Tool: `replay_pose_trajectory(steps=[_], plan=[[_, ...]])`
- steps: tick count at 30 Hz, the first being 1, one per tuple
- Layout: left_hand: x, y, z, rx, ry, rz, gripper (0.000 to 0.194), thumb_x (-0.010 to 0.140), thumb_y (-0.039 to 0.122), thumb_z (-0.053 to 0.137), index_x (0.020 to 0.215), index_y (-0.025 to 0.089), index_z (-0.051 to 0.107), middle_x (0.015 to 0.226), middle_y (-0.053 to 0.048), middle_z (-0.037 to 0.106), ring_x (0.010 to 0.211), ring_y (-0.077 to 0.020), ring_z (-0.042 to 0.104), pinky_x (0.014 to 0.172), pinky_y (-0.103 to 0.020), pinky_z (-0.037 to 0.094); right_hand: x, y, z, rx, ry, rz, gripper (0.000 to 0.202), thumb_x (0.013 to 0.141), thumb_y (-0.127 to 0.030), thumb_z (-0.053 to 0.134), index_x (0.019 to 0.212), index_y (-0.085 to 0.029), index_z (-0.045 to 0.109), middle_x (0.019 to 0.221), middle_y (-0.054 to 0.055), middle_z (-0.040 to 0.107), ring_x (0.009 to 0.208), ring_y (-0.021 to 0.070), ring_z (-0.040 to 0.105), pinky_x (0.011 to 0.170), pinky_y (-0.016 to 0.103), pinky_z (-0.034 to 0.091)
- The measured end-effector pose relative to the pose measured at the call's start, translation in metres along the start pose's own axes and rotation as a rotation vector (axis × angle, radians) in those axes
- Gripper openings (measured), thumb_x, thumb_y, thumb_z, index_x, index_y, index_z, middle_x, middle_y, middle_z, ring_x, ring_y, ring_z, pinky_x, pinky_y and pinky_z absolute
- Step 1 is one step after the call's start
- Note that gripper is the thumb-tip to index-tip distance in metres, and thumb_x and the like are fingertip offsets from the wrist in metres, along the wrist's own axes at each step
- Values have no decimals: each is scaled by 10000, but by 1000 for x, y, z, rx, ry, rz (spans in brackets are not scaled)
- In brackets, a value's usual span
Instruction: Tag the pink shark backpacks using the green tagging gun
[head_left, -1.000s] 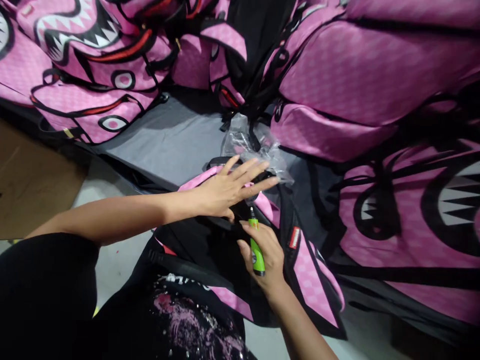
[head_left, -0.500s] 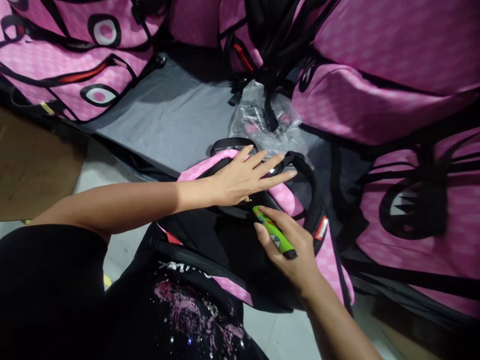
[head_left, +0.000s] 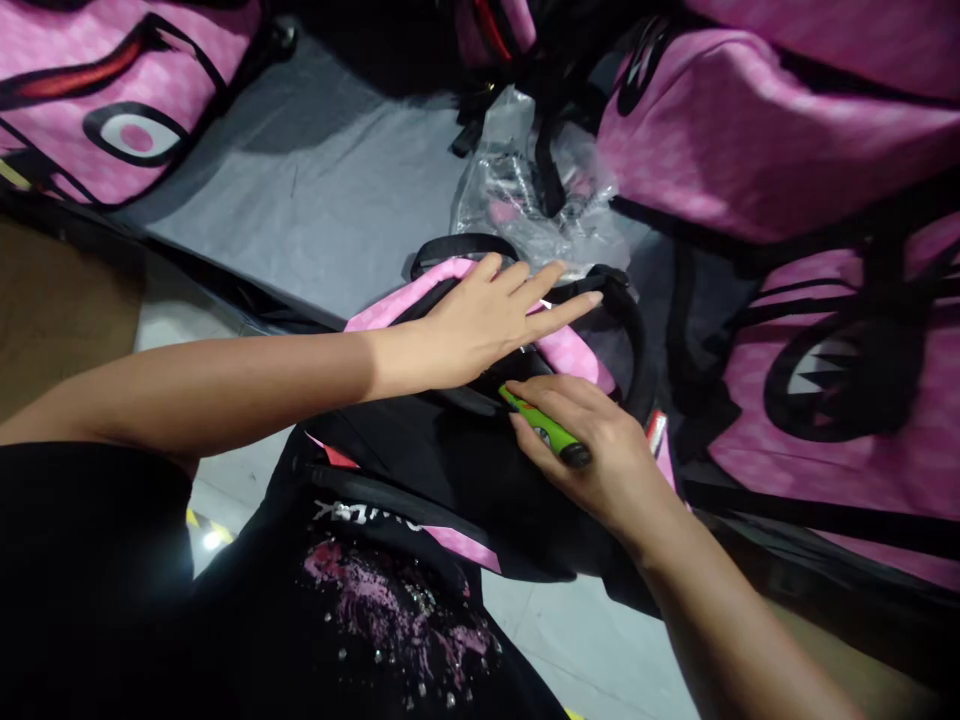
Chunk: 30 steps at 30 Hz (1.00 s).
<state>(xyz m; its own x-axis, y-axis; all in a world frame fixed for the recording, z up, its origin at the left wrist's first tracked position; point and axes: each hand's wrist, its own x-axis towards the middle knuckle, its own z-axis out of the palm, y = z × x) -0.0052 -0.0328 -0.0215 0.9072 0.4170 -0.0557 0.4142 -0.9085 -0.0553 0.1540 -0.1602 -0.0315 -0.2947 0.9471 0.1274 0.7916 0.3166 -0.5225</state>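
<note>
At frame centre, our right hand grips the green tool, tip aimed upper-left under our flat, spread left hand on the backpack.

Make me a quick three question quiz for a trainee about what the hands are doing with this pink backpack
1. Which hand holds the green tool?
2. True or false: the left hand lies flat with its fingers spread on the pink backpack.
3. What lies just beyond the backpack on the grey sheet? A) a clear plastic bag B) a cardboard box C) a pair of scissors

Key
1. The right hand, its tip pointed at the black part of the backpack below the left hand.
2. True.
3. A, the clear plastic bag.
</note>
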Motion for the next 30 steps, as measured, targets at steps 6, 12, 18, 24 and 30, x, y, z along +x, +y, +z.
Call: replay_pose_trajectory(steps=[6, 12, 18, 24, 30], plan=[[-2, -3, -1, 5, 12, 4, 912, 842, 187, 580, 1597, 197, 69, 1617, -193, 232, 1419, -374, 336, 1084, -537, 309, -5, 1, 4, 80, 24, -21, 274, 920, -215, 603, 1189, -197, 650, 1091, 93, 695, 982, 237, 672, 877, 407, 558], [-1, -2, 2, -1, 14, -23, 933, 832, 214, 593, 1599, 220, 62, 1602, -154, 273, 1310, -333, 447, 1020, -481, 378, -1, 4, 9, 36, 51, -12, 253, 901, -232, 644, 1151, -203, 660, 1019, 68, 733, 907, 234, 689, 823, 397, 546], [-3, -1, 2, 35, 40, -20, 928, 826, 150, 577, 1600, 204, 68, 1593, -152, 298, 1271, -314, 478, 1004, -451, 384, -4, 1, 9, 60, 79, -24, 263, 895, -200, 653, 1157, -215, 671, 1074, 60, 750, 951, 222, 714, 861, 380, 541], [-3, -1, 2, -30, 30, -30, 922, 826, 139, 555, 1602, 227, 63, 1609, -133, 276, 1291, -319, 460, 1028, -481, 366, -2, -4, 9, 12, 97, 14, 249, 884, -200, 668, 1130, -225, 693, 1054, 55, 763, 928, 242, 724, 853, 422, 512], [-2, -1, 4, 5, 40, -37, 883, 851, 160, 544, 1597, 228, 78, 1593, -128, 303, 1273, -301, 482, 1017, -464, 392, 2, -8, 10, 17, 97, 57, 209, 876, -203, 673, 1082, -219, 707, 1028, 56, 761, 934, 247, 712, 847, 432, 522]])
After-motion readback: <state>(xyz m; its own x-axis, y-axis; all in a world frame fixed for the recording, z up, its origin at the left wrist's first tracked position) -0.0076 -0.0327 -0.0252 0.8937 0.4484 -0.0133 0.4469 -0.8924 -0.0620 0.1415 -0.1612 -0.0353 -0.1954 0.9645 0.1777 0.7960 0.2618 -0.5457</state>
